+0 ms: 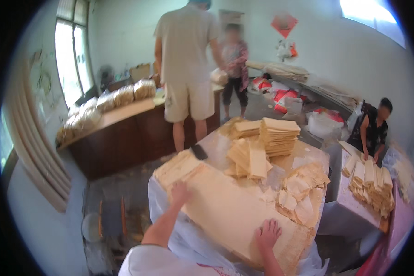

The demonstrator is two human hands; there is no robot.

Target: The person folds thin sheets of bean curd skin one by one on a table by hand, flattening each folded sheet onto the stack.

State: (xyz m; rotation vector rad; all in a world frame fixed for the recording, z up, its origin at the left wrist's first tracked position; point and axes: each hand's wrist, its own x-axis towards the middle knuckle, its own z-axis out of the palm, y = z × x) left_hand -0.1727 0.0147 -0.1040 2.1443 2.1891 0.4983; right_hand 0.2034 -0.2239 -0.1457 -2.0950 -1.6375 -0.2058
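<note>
A large, pale yellow sheet [224,210], on what looks like a thick stack of the same, covers the near part of a table wrapped in whitish plastic. My left hand [180,193] rests on its left part, near a folded layer [179,167]. Flat on the right part lies my right hand [269,233], fingers spread, holding nothing. Beyond the sheet stand a neat stack of folded sheets [279,136] and a looser pile of folded strips [250,158]. Torn, crumpled pieces [302,193] lie at the table's right side.
A dark phone-like object [199,151] lies at the far left table edge. A person [188,62] stands beyond, by a long counter [124,112] with bagged goods. Another person stands behind. At right, a third person handles folded strips [369,176] on a separate table.
</note>
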